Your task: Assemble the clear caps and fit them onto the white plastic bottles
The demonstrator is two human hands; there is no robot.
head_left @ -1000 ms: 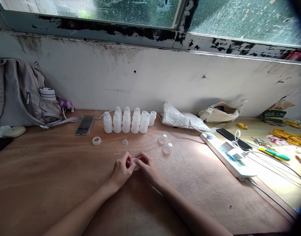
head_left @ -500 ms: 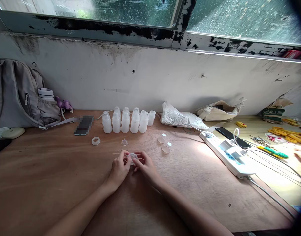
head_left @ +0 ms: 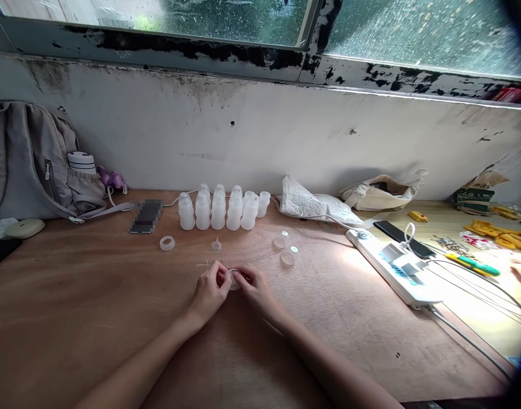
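Note:
My left hand (head_left: 212, 289) and my right hand (head_left: 255, 289) meet near the middle of the table, fingers closed round a small clear round piece (head_left: 234, 287). Its lower rim shows beneath the fingertips; the rest is covered. Just beyond the hands sits a clear bottle teat (head_left: 216, 246), tip up. A whitish screw ring (head_left: 167, 238) lies farther left. Two clear round discs, a nearer one (head_left: 288, 259) and a farther one (head_left: 279, 242), lie to the right, each beside a small white spot. Several frosted small bottles (head_left: 218, 213) stand grouped behind, most with clear domed tops.
A phone (head_left: 146, 217) and a grey backpack (head_left: 25, 159) are at the left. White padded packaging (head_left: 315, 204) and a cream pouch (head_left: 379, 193) lie along the wall. At the right, a power strip (head_left: 388, 267) with plugs and cables lies near a second phone (head_left: 403, 238) and a green-handled tool (head_left: 473, 263).
The round piece has tilted and dropped slightly between my fingers, so less of its face shows. Both hands have shifted a little; the things on the table stay put.

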